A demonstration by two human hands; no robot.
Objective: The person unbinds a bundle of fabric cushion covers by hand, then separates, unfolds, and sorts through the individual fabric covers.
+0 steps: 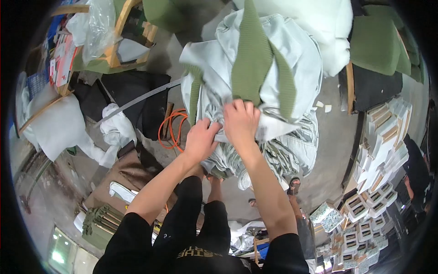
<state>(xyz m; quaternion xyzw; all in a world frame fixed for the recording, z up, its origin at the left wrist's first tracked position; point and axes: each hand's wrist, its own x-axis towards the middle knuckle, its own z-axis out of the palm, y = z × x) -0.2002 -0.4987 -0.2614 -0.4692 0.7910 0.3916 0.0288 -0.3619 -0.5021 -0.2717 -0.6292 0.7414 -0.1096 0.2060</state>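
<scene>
concrete floor (331,130) is showing around a heap of cloth; light grey fabric (292,50) is lying in front of the person, over crumpled layers (310,146); left hand (200,139) is closing on a bunched fold; right hand (242,121) is gripping the edge just beside it, knuckles up; green ribbed panel (248,64) is draping over the far side, its tip hanging near the right fingers; judging risk: folds are crowding under both hands, so a wrong layer could be getting caught; a hard pull could be straining a seam or dragging the heap sideways; orange cord (159,132) is looping nearby on the floor, possibly posing a snag for cloth or foot.
</scene>
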